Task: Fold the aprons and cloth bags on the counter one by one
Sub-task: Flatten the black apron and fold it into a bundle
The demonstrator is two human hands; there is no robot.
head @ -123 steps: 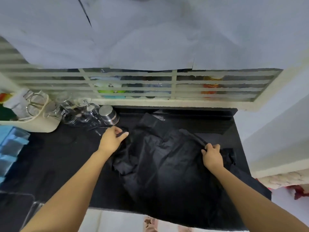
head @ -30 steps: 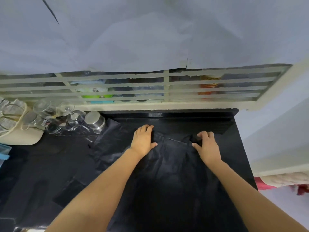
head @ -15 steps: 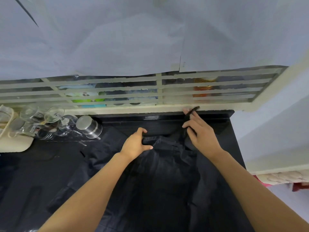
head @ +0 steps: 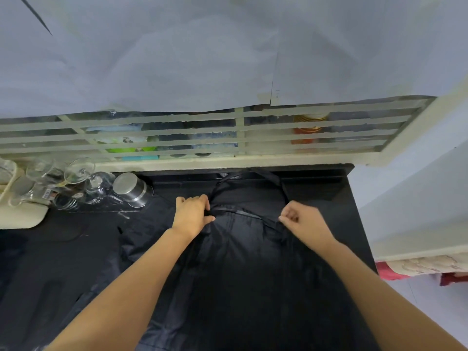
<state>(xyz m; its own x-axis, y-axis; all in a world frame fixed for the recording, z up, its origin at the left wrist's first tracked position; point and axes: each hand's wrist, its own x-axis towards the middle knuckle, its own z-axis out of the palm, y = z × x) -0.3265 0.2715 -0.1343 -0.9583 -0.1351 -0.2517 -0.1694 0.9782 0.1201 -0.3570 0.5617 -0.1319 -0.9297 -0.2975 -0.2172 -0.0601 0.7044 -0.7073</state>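
Left hand (head: pixel 192 214) and right hand (head: pixel 301 222), fingers curled around the top-hem corners of the black apron (head: pixel 240 262); bare counter (head: pixel 50 249) leftward.

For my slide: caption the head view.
Left hand and right hand grip a black apron spread on the dark counter.

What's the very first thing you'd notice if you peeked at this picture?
Two bare arms reach in from the bottom, and the left hand and right hand each grip a top corner of a big black apron spread over the dark counter. At the far left, shiny glasses and a steel cup catch the light.
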